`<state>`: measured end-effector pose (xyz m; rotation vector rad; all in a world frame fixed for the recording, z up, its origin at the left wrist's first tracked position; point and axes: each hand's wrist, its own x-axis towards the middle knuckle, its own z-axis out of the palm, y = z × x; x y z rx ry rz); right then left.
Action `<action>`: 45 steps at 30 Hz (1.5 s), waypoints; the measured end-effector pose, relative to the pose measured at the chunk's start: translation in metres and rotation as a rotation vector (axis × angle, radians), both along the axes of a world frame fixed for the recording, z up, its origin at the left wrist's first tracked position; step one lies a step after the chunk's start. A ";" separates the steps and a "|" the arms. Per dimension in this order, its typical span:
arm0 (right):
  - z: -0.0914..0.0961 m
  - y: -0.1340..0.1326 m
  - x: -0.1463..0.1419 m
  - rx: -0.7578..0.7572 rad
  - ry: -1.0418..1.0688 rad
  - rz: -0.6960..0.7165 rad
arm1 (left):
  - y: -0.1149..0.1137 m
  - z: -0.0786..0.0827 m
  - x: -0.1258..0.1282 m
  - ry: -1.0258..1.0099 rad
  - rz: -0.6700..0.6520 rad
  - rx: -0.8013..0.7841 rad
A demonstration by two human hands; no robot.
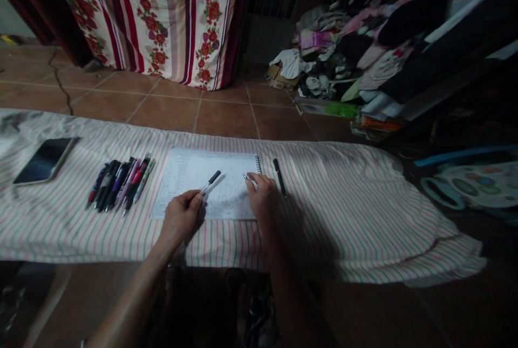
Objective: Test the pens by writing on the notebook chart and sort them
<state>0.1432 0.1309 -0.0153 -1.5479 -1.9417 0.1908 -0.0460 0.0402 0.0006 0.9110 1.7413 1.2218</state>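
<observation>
My left hand (183, 213) pinches a pen (213, 178) with a clear barrel and a black end that points up and to the right. Beneath it lies an open spiral notebook (194, 167), its page covered in faint writing. Over the notebook's right side, my right hand (261, 191) is closed, with a small shiny tip (245, 177) poking out from the fingers; the rest of that thing is hidden. Just right of the notebook rests a black pen (279, 177). Several assorted pens (120, 183) lie side by side to the left of the notebook.
A dark-screened phone (45, 160) lies at the far left of the striped cloth (343, 202). Beyond the tiled floor (226, 113) hangs a floral curtain (174, 19). Clothes (348, 46) are heaped at the back right, and a pale plastic item (477, 183) stands at the right.
</observation>
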 end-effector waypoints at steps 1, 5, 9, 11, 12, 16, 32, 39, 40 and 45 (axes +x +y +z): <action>0.000 0.000 -0.001 -0.004 -0.018 -0.018 | 0.000 0.000 0.000 0.001 0.003 0.002; 0.001 0.001 -0.006 -0.015 -0.067 -0.069 | 0.000 0.002 0.000 0.001 0.010 -0.013; 0.002 0.000 -0.009 -0.010 -0.081 -0.092 | -0.002 0.003 -0.001 -0.002 -0.001 -0.027; 0.004 -0.002 -0.010 -0.005 -0.083 -0.094 | -0.002 0.002 -0.002 0.009 -0.020 -0.024; 0.004 -0.003 -0.010 -0.004 -0.081 -0.094 | -0.002 0.002 -0.002 0.016 -0.024 -0.020; 0.009 -0.005 -0.011 -0.020 0.008 -0.094 | -0.002 0.000 -0.004 0.033 -0.018 -0.020; 0.020 0.002 -0.011 -0.341 0.992 -0.012 | 0.002 0.007 0.001 -0.026 -0.070 -0.007; 0.029 -0.006 -0.008 -0.401 1.110 0.053 | 0.001 0.015 0.005 -0.139 -0.077 -0.016; 0.029 -0.006 -0.008 -0.416 1.101 0.052 | 0.001 0.014 0.005 -0.149 -0.084 -0.013; 0.032 -0.009 -0.009 -0.469 1.106 0.056 | 0.001 0.002 0.005 -0.120 -0.110 0.023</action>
